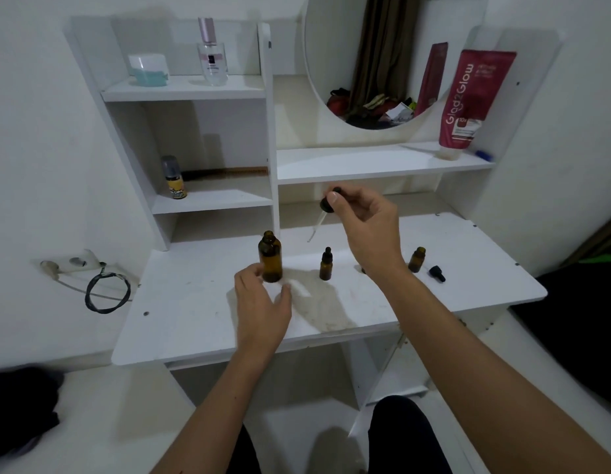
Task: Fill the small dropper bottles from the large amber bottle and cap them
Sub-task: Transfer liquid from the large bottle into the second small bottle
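The large amber bottle (pixel 270 256) stands uncapped on the white tabletop (pixel 194 313). My left hand (pixel 261 304) hovers just in front of it, fingers relaxed, not gripping it. My right hand (pixel 369 227) is raised above the table and pinches the black bulb of a long glass dropper (pixel 326 208), whose pipette points down and left. A small capped amber dropper bottle (pixel 326 265) stands in the middle. Another small amber bottle (pixel 416 258) stands uncapped at the right, its black dropper cap (pixel 437 273) lying beside it.
White shelves rise behind the table: a yellow-labelled spray can (pixel 175 179), a perfume bottle (pixel 211 56), a jar (pixel 148 69), a red tube (pixel 468 100), a round mirror (pixel 382 56). A wall socket with a coiled cable (pixel 107 292) is at the left.
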Motion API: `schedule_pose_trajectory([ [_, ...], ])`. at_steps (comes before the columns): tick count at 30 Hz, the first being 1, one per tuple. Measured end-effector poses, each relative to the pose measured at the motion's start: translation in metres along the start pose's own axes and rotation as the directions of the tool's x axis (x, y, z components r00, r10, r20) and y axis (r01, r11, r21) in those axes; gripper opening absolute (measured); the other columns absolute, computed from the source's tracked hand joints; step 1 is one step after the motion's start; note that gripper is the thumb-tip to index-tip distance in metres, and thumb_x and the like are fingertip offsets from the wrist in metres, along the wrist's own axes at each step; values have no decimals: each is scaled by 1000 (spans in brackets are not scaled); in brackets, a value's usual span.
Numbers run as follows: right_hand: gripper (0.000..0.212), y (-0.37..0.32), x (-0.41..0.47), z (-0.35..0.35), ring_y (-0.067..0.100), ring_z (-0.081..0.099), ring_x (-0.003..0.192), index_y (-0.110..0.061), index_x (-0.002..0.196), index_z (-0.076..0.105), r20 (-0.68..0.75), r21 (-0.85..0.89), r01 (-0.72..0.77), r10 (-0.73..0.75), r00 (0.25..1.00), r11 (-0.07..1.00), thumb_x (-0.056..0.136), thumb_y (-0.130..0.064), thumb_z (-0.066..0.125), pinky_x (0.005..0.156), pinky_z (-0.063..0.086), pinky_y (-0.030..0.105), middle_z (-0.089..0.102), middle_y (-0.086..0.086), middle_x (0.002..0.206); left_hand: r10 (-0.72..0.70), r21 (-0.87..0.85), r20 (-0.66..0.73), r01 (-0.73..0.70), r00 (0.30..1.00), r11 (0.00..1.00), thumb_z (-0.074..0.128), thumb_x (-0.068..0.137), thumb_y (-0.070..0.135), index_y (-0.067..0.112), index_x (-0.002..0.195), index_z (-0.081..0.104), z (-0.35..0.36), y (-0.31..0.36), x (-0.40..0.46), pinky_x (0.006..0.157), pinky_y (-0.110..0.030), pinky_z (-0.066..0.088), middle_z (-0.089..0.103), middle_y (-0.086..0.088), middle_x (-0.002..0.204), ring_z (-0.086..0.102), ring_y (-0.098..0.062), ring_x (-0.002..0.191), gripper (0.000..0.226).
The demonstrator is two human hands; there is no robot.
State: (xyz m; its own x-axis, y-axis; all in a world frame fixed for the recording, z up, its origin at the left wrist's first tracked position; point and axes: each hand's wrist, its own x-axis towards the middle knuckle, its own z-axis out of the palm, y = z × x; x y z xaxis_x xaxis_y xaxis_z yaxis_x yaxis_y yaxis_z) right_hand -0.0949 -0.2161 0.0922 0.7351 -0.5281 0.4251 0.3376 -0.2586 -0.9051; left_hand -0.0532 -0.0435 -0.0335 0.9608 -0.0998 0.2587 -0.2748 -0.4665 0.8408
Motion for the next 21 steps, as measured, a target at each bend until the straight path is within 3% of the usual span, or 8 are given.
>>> schedule_pose_trajectory([
  [4, 19, 8, -4, -36, 11, 79, 102, -8, 117, 77, -69, -40, -25, 22, 997, 999, 100, -14, 73, 94, 60, 24, 82, 2, 105, 18, -26, 106, -15, 994, 1000, 74, 94, 25, 27, 135, 44, 22, 13, -20, 92, -22, 48, 52, 7, 133, 54, -8, 114, 51],
  [7, 18, 13, -4, -58, 12, 79, 101, -6, 117, 77, -115, -59, -34, 27, 993, 998, 100, -13, 73, 96, 61, 26, 82, 2, 103, 62, -44, 210, -54, 976, 998, 72, 95, 25, 28, 136, 45, 43, 27, -28, 93, -18, 48, 53, 10, 135, 56, -8, 117, 50],
  [9, 18, 14, -3, -71, 10, 79, 99, -6, 116, 77, -147, -78, -45, 33, 989, 996, 100, -12, 72, 91, 60, 21, 82, 1, 102, 92, -36, 264, -86, 960, 996, 72, 95, 28, 30, 137, 47, 57, 36, -31, 99, -21, 50, 53, 12, 138, 56, -7, 119, 48],
  [14, 18, 19, 1, -95, -7, 75, 91, -13, 117, 77, -179, -137, -118, 93, 979, 983, 102, -21, 71, 56, 51, 7, 82, -5, 101, 131, -47, 358, -122, 924, 991, 67, 99, 26, 24, 147, 46, 88, 60, -31, 116, -34, 43, 52, 7, 149, 50, -12, 137, 53],
  [18, 18, 25, 5, -103, -1, 76, 86, -12, 117, 77, -197, -158, -119, 87, 977, 980, 102, -20, 72, 54, 50, 5, 81, -6, 98, 143, -70, 382, -125, 913, 990, 65, 100, 20, 18, 154, 39, 106, 73, -25, 119, -30, 35, 47, 3, 156, 44, -15, 143, 60],
  [21, 16, 28, 9, -104, -5, 76, 86, -11, 115, 77, -194, -164, -117, 84, 977, 979, 101, -17, 72, 58, 52, 5, 81, -5, 97, 114, -68, 365, -95, 924, 993, 66, 99, 22, 17, 154, 38, 118, 80, -14, 118, -35, 39, 48, 1, 156, 46, -17, 142, 62],
])
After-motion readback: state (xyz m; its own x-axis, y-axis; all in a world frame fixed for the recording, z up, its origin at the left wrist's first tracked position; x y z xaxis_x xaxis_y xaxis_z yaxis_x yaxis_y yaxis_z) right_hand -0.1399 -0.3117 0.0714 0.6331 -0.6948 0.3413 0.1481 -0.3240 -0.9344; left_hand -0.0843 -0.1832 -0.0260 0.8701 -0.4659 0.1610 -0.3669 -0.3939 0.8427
